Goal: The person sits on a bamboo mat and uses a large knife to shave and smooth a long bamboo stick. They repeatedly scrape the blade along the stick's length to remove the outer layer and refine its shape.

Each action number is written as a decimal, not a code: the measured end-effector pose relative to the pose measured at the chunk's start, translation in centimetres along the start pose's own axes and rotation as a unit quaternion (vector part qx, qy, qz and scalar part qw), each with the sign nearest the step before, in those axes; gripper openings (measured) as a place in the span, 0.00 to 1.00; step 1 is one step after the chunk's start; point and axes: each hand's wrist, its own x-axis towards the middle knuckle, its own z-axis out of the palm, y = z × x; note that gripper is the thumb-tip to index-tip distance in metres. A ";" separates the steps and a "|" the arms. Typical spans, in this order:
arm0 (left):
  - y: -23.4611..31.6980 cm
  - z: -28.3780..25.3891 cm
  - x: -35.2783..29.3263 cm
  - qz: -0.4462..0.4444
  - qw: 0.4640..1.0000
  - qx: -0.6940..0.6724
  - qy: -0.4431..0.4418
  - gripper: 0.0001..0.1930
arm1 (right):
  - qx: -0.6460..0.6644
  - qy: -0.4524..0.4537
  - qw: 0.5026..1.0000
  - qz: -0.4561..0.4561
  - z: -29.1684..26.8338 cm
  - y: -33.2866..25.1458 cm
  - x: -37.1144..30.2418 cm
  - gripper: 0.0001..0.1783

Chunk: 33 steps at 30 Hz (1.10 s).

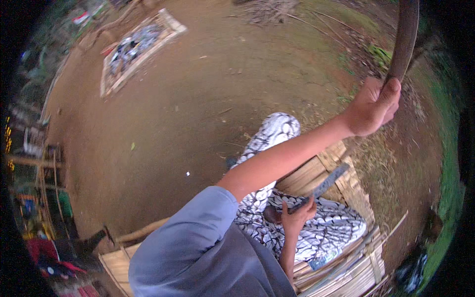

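Blue-grey sleeve (pixel 198 232) is seen closest, and from it a bare forearm is stretched up and away from the bench (pixel 357 194). Beyond the bench's far edge a long, dark, curved blade (pixel 404 39) is gripped at its lower end by the left hand (pixel 370 108). The fingers are wrapped tight around it and the thumb is laid along its top, apparently so that the length is kept steady out in the air and clear of the lap.

Over the bench, above a patterned cloth (pixel 336 227), a flat grey bar (pixel 330 180) is held by the right hand (pixel 297 218). The fingers are curled closed around its near end, and the free end is angled toward the blade. Far from the bench, a slatted tray (pixel 111 79) is laid flat on bare ground (pixel 188 99).
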 end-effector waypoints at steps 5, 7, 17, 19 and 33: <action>3.2 -2.9 -3.3 -0.020 0.995 0.012 0.099 0.32 | -0.001 -0.002 0.999 0.033 0.7 1.6 -0.9 0.55; 4.4 -4.5 -5.1 -0.017 0.991 0.018 0.133 0.32 | -0.014 0.001 1.000 0.005 1.0 2.3 -1.0 0.53; 5.9 -12.1 -11.3 -0.025 0.935 -0.056 0.349 0.32 | -0.063 -0.002 0.997 -0.050 1.3 2.6 -0.6 0.45; 6.0 -12.3 -11.6 -0.012 0.935 -0.043 0.351 0.32 | -0.035 -0.014 0.999 -0.033 1.2 2.2 -0.3 0.44; 6.1 -10.4 -10.3 -0.004 0.941 0.002 0.339 0.30 | -0.034 0.000 0.999 -0.030 1.4 2.2 -0.2 0.42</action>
